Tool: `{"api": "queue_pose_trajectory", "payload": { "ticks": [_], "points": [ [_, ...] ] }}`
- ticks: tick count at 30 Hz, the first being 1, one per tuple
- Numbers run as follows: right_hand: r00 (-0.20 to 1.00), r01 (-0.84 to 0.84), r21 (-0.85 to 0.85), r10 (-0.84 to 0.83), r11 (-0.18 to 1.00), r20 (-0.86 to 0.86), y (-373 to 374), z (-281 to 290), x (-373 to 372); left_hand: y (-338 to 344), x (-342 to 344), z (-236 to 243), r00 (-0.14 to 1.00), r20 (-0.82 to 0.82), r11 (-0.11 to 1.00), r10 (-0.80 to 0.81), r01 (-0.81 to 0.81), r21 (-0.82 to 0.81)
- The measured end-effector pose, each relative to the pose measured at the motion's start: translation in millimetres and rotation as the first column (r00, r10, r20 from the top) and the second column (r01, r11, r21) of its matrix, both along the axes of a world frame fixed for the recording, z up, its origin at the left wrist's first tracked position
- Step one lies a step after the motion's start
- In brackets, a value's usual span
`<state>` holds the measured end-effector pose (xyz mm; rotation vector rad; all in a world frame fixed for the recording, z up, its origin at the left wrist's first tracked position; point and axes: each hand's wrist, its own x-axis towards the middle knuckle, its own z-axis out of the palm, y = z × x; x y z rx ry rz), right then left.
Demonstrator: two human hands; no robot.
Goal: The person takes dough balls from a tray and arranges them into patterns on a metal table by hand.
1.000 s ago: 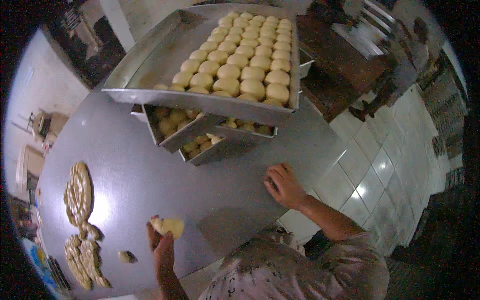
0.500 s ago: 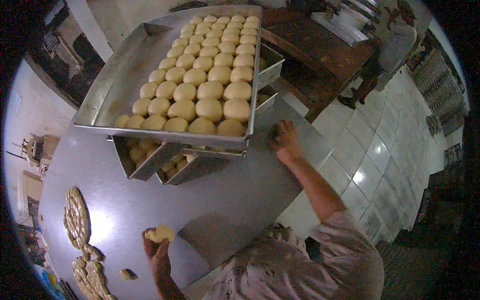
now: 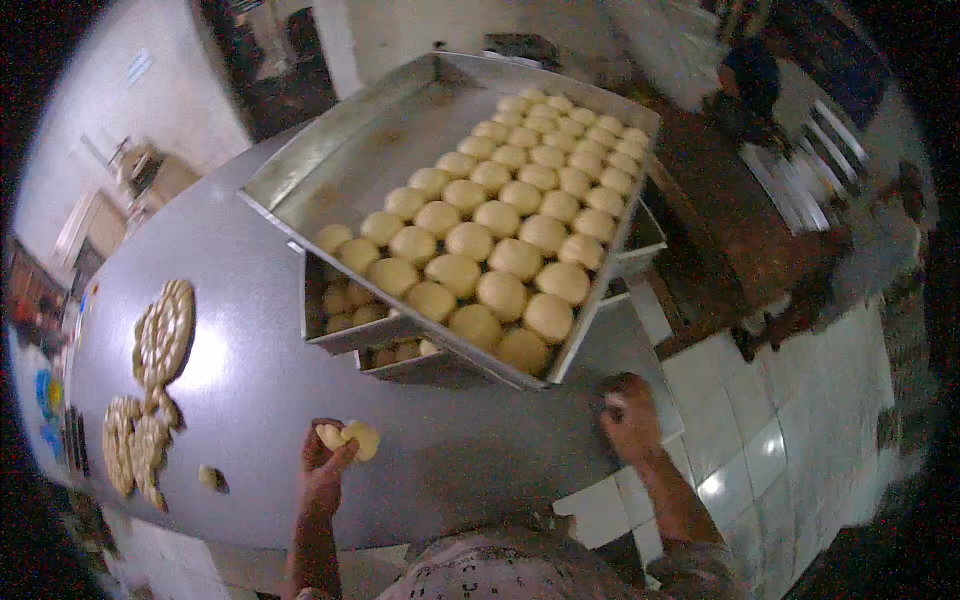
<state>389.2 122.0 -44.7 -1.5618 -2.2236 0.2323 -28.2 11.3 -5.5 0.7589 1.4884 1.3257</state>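
Dough piece [image 3: 362, 440], yellowish and two-lobed, sits in the left hand [image 3: 325, 462], just above the work table [image 3: 270, 400]. The left hand's fingers and thumb close on it in a narrow pinch, one lobe sticking out toward three o'clock. The left forearm rises almost straight from six o'clock, the wrist bent only slightly.

Taking the dough piece as the hub, the right hand [image 3: 632, 425] is at three o'clock, well apart, near the table's edge. Its fingers are curled and something pale shows among them; I cannot tell whether it is gripping anything. The right forearm slants up from the hub's four o'clock, its upper part in a sleeve [image 3: 690, 570].

Toward half past eight lies a small pale lump [image 3: 208, 475], and past it, around nine to ten, a knobbly dough mass [image 3: 165, 335] in joined parts. At one o'clock a large metal tray [image 3: 290, 190] holds rows of round dough balls [image 3: 498, 255], stacked askew on further trays [image 3: 375, 335] with more balls.

The table is smooth grey metal with a bright glare beside the dough mass. Beyond, pale floor tiles [image 3: 720, 400] spread at three o'clock, a brown wooden table [image 3: 720, 230] stands at two, and a pale wall [image 3: 140, 90] rises at eleven.
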Motion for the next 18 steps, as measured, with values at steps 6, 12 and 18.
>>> {"api": "queue_pose_trajectory", "payload": {
  "ticks": [6, 12, 18],
  "points": [
    [0.438, -0.22, -0.094, 0.012, 0.971, -0.899, 62.7, 172.1, -3.0, -29.9, 3.9, 26.2, 0.981, 0.035, 0.973, 0.192, -0.195, 0.124],
    [0.929, -0.076, 0.958, 0.369, 0.278, -0.034, 174.9, 310.6, -149.8, -34.7, 25.5, 38.6, 0.981, -0.049, 0.97, 0.189, -0.179, 0.163],
    [0.677, -0.697, 0.158, 0.715, 0.699, -0.176, 208.3, 234.0, -287.6, -45.2, 15.1, 48.9, 0.909, -0.276, 0.878, 0.312, -0.164, 0.451]
  ]
}}
